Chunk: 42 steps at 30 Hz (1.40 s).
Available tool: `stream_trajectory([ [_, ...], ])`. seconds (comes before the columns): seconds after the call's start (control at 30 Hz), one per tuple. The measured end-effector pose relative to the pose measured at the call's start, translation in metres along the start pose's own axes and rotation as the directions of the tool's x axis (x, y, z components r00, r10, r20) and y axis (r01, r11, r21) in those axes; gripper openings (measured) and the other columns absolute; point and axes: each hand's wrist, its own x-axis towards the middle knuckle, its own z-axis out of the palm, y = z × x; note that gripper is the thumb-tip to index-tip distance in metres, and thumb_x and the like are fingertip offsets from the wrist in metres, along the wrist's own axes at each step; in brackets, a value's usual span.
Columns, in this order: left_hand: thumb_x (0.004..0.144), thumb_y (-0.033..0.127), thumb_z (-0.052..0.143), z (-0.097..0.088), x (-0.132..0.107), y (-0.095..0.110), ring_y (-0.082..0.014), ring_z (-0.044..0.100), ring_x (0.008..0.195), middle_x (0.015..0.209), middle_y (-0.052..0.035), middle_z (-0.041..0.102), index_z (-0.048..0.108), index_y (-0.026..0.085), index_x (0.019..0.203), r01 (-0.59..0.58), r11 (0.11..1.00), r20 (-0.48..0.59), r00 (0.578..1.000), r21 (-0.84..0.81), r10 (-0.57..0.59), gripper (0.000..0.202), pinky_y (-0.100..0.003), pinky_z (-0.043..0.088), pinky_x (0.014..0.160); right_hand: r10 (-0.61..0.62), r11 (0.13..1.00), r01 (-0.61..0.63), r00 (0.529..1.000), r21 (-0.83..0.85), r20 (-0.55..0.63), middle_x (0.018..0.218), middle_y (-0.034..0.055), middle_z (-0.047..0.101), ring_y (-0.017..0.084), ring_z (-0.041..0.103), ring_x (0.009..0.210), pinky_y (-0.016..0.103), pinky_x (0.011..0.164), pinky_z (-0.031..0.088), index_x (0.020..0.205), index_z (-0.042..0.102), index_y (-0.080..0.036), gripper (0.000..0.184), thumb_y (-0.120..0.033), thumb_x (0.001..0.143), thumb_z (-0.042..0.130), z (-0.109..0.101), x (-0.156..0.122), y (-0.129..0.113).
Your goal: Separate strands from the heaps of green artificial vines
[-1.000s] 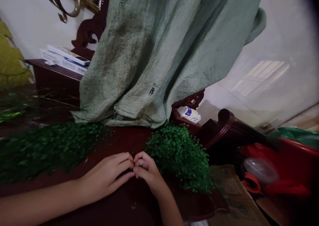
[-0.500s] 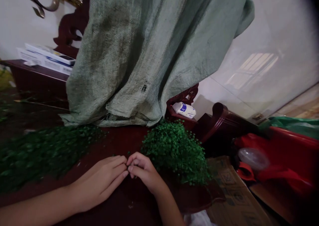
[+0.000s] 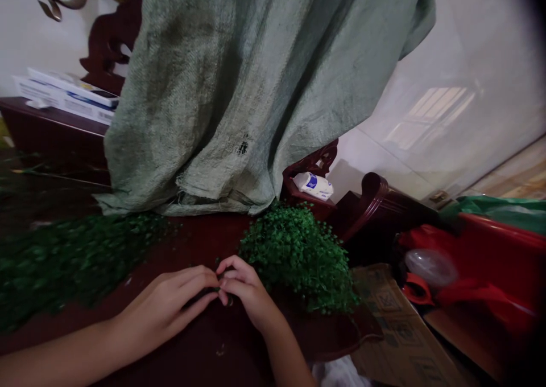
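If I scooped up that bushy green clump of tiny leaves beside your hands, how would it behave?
The bushy green clump of tiny leaves probably feels light: it is airy, with gaps between sprigs. It would likely sag and shed bits, since loose pieces lie on the dark red wooden table.

The left hand [image 3: 168,307] and the right hand [image 3: 245,293] rest on the dark red surface [image 3: 200,236], fingertips touching; what is between them is too small to tell. Just beside the right hand stands a round green leaf bunch [image 3: 298,256]. A flatter green pile [image 3: 72,259] lies at the left, and a woven sack [image 3: 239,91] hangs behind.
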Motion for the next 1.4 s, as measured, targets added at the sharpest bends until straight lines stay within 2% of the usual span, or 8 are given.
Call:
stream_trajectory([
  [0.63, 0.095, 0.015, 0.035, -0.0028, 0.0027, 0.0062, -0.0152, 0.065, 0.074, 0.086, -0.0013, 0.065, 0.056, 0.023, 0.096, 0.051, 0.999, 0.105, 0.993, 0.004, -0.051, 0.023, -0.024, 0.047, 0.064, -0.008, 0.985, 0.006, 1.0, -0.175, -0.015, 0.056, -0.0075, 0.051, 0.008, 0.041, 0.05, 0.022, 0.053, 0.031, 0.086, 0.051, -0.019, 0.013, -0.018, 0.074, 0.054, 0.0022, 0.002, 0.0035],
  [0.83, 0.096, 0.017, 0.035, -0.0012, 0.001, 0.0012, -0.0167, 0.068, 0.075, 0.087, -0.0009, 0.068, 0.055, 0.024, 0.104, 0.078, 0.997, 0.12, 0.99, -0.013, -0.076, 0.023, -0.026, 0.049, 0.065, 0.002, 0.982, -0.007, 1.0, -0.187, -0.028, 0.058, -0.0071, 0.052, 0.008, 0.044, 0.051, 0.023, 0.054, 0.033, 0.086, 0.053, -0.019, 0.014, -0.017, 0.073, 0.054, 0.0018, 0.0031, 0.0064],
  [0.97, 0.096, 0.017, 0.035, -0.0013, 0.001, -0.0005, -0.0172, 0.069, 0.077, 0.089, -0.0014, 0.07, 0.053, 0.024, 0.106, 0.097, 0.994, 0.168, 0.982, -0.048, -0.087, 0.022, -0.026, 0.051, 0.066, 0.007, 0.981, -0.014, 0.999, -0.192, -0.037, 0.059, -0.0069, 0.052, 0.008, 0.045, 0.051, 0.023, 0.054, 0.034, 0.085, 0.053, -0.019, 0.012, -0.022, 0.074, 0.057, 0.002, 0.0034, 0.0075],
  [1.27, 0.097, 0.022, 0.034, -0.0009, 0.0028, 0.0, -0.0164, 0.069, 0.073, 0.087, -0.0009, 0.071, 0.05, 0.025, 0.109, 0.172, 0.98, 0.173, 0.973, -0.1, -0.153, 0.02, -0.025, 0.051, 0.063, 0.007, 0.982, -0.004, 1.0, -0.189, 0.015, 0.062, -0.0061, 0.052, 0.009, 0.045, 0.054, 0.023, 0.055, 0.035, 0.088, 0.05, -0.02, 0.023, -0.039, 0.08, 0.062, 0.0003, 0.0029, 0.0075],
  [1.4, 0.097, 0.026, 0.037, -0.0024, 0.0024, 0.0032, -0.0176, 0.068, 0.074, 0.087, -0.002, 0.07, 0.054, 0.023, 0.101, 0.153, 0.988, 0.102, 0.983, -0.016, -0.15, 0.017, -0.027, 0.051, 0.065, 0.011, 0.985, -0.01, 1.0, -0.173, 0.001, 0.062, -0.0061, 0.052, 0.008, 0.046, 0.053, 0.023, 0.054, 0.036, 0.089, 0.05, -0.02, 0.024, -0.039, 0.08, 0.062, 0.0003, 0.0037, 0.0076],
])
